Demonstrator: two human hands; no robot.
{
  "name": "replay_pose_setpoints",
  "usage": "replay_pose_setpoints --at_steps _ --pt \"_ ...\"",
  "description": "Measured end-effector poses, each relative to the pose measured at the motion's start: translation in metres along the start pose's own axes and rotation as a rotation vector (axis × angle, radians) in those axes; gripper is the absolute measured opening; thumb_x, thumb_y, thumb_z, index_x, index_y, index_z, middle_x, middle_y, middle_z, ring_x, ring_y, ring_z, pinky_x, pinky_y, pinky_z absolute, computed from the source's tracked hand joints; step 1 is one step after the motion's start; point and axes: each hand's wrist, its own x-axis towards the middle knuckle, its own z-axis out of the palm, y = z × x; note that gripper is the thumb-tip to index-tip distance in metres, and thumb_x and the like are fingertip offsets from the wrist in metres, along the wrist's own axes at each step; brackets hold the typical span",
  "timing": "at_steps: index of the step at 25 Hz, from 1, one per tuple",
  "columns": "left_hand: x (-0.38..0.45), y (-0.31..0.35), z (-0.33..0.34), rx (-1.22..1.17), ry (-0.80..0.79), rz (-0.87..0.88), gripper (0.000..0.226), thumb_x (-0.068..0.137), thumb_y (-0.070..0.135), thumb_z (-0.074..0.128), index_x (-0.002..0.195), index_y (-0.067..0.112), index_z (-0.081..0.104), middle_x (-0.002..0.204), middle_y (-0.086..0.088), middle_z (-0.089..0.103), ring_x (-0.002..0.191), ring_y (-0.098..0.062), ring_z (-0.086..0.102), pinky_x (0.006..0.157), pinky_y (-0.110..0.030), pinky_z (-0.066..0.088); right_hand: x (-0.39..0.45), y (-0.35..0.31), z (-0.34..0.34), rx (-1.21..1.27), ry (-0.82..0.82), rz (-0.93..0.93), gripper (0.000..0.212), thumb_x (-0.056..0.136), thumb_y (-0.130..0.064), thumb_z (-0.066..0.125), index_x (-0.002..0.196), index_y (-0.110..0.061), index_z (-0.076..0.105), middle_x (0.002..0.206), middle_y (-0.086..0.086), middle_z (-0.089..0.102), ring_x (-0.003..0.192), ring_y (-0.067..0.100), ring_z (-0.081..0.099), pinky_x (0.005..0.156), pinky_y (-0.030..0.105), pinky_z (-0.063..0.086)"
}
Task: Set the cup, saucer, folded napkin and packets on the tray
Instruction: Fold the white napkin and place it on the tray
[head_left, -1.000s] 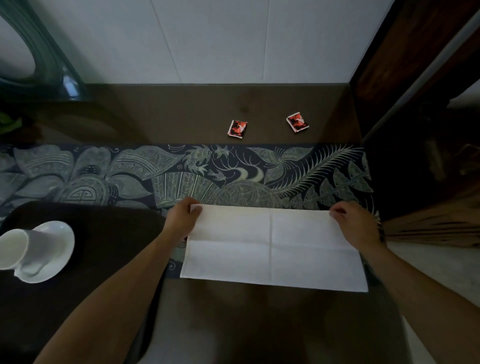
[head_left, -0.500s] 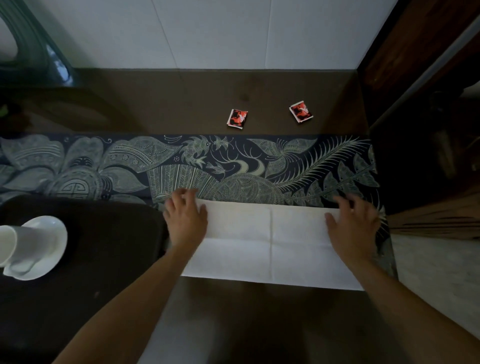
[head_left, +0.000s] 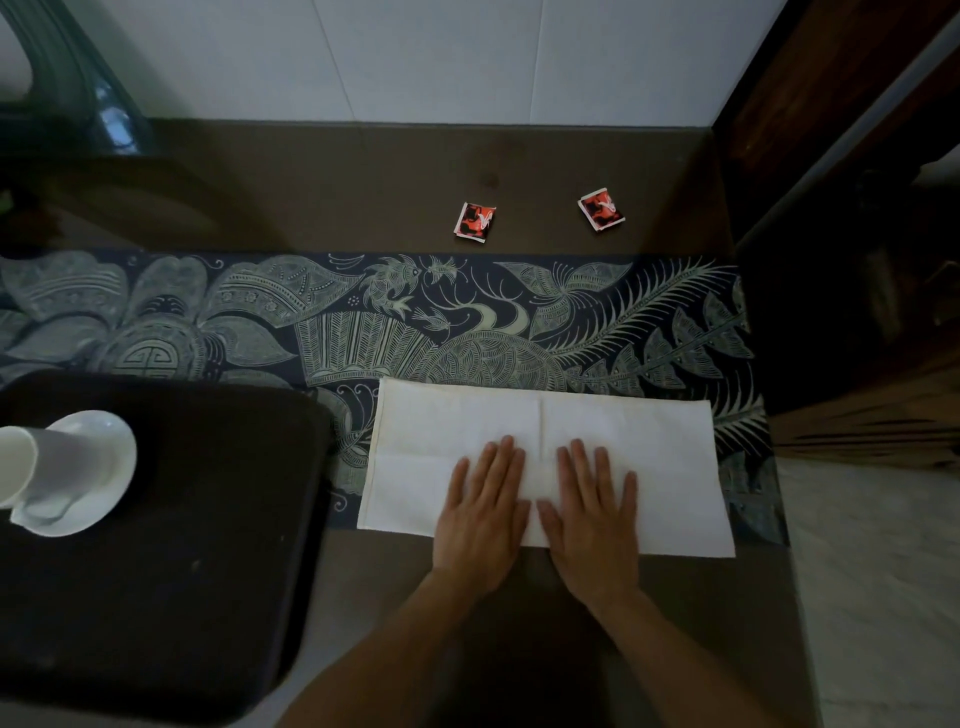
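A white napkin (head_left: 639, 457), folded into a long rectangle, lies on the patterned runner (head_left: 363, 322) at the table's near edge. My left hand (head_left: 483, 514) and my right hand (head_left: 592, 519) press flat on its near middle, side by side, fingers straight. A dark tray (head_left: 208, 519) sits to the left. On its left part stands a white saucer (head_left: 98, 447) with a white cup (head_left: 31, 467) on it, partly cut off by the frame edge. Two red packets lie on the bare table beyond the runner, one (head_left: 475, 222) near the middle and one (head_left: 601, 209) further right.
A dark wooden cabinet (head_left: 857, 208) rises along the right side. A white tiled wall (head_left: 467, 57) backs the table. A dark green curved object (head_left: 78, 93) stands at the far left corner. Pale floor (head_left: 878, 597) shows at the lower right.
Both hands have slid from the napkin's outer ends to its middle and now lie flat together. The camera has tilted slightly; the napkin stays in place.
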Motion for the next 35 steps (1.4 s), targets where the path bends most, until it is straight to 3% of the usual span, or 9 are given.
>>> replay_pose_setpoints --at_steps 6,13,16,18,23,25,29,33,35 --pt "-0.026 -0.086 -0.015 0.066 0.025 -0.096 0.062 0.101 0.044 0.020 0.154 0.014 0.009 0.163 -0.004 0.005 0.149 -0.021 0.006 0.118 -0.045 0.013 -0.017 0.089 -0.007 -0.007 0.011 0.205 0.072 0.096 -0.059 0.013 0.154 -0.019 -0.004 0.163 0.006 -0.006 0.149 0.027 -0.006 0.118 0.056 0.015" --pt "-0.028 -0.085 -0.024 0.020 0.008 -0.094 0.062 0.100 0.047 0.018 0.154 0.016 0.013 0.162 -0.006 0.008 0.149 -0.024 0.002 0.119 -0.044 0.009 -0.021 0.087 -0.015 -0.009 -0.023 0.209 0.073 0.094 -0.059 0.009 0.153 -0.019 -0.007 0.163 0.008 -0.008 0.149 0.028 -0.009 0.120 0.053 0.005" --pt "-0.022 -0.084 -0.040 -0.108 0.102 -0.433 0.057 0.098 0.043 0.039 0.149 0.017 0.032 0.152 -0.013 0.034 0.136 -0.038 0.029 0.107 -0.054 0.027 -0.020 0.087 -0.018 -0.004 -0.020 0.206 0.075 0.093 -0.061 0.006 0.154 -0.019 -0.004 0.163 0.007 -0.006 0.149 0.028 -0.008 0.120 0.053 0.004" --pt "-0.014 -0.083 -0.053 -0.197 0.132 -0.686 0.062 0.093 0.037 0.055 0.147 0.016 0.033 0.140 -0.016 0.040 0.121 -0.039 0.039 0.095 -0.052 0.037 -0.022 0.088 -0.020 0.014 -0.031 0.209 0.076 0.092 -0.062 0.003 0.154 -0.019 -0.004 0.162 0.006 -0.006 0.149 0.027 -0.009 0.120 0.053 0.003" --pt "0.010 -0.093 -0.075 -0.565 0.044 -0.969 0.058 0.079 0.025 0.071 0.129 0.014 0.043 0.123 -0.015 0.052 0.106 -0.038 0.057 0.082 -0.042 0.045 -0.024 0.085 -0.024 0.027 -0.037 0.210 0.078 0.089 -0.063 -0.002 0.153 -0.019 -0.009 0.162 0.006 -0.010 0.148 0.025 -0.014 0.121 0.050 0.001" --pt "0.017 -0.105 -0.076 -0.634 -0.033 -1.024 0.053 0.075 0.022 0.074 0.122 0.013 0.050 0.116 -0.012 0.061 0.105 -0.034 0.058 0.085 -0.040 0.046 -0.026 0.086 -0.025 0.018 -0.041 0.205 0.078 0.089 -0.063 -0.002 0.153 -0.019 -0.008 0.162 0.007 -0.009 0.148 0.026 -0.013 0.121 0.049 0.001" --pt "0.028 -0.115 -0.075 -0.526 -0.219 -1.028 0.048 0.079 0.025 0.071 0.123 0.010 0.060 0.126 -0.016 0.056 0.116 -0.037 0.049 0.101 -0.041 0.040 -0.031 0.099 -0.027 -0.003 -0.034 0.221 0.079 0.087 -0.064 -0.004 0.153 -0.019 -0.009 0.162 0.006 -0.009 0.147 0.024 -0.013 0.120 0.047 0.002" --pt "0.028 -0.097 -0.086 -0.514 -0.102 -0.868 0.031 0.088 0.029 0.055 0.112 0.009 0.058 0.108 -0.013 0.062 0.088 -0.028 0.052 0.077 -0.035 0.041 -0.038 0.116 -0.027 -0.011 -0.042 0.209 0.080 0.086 -0.064 -0.005 0.152 -0.020 -0.011 0.162 0.005 -0.011 0.148 0.024 -0.013 0.120 0.046 -0.001" --pt "0.028 -0.087 -0.097 -0.533 -0.009 -0.789 0.026 0.091 0.028 0.052 0.112 0.012 0.054 0.103 -0.011 0.062 0.082 -0.026 0.052 0.073 -0.034 0.039 -0.040 0.120 -0.028 -0.014 -0.039 0.224 0.079 0.086 -0.064 -0.006 0.152 -0.020 -0.010 0.162 0.005 -0.011 0.149 0.025 -0.010 0.120 0.047 -0.001"
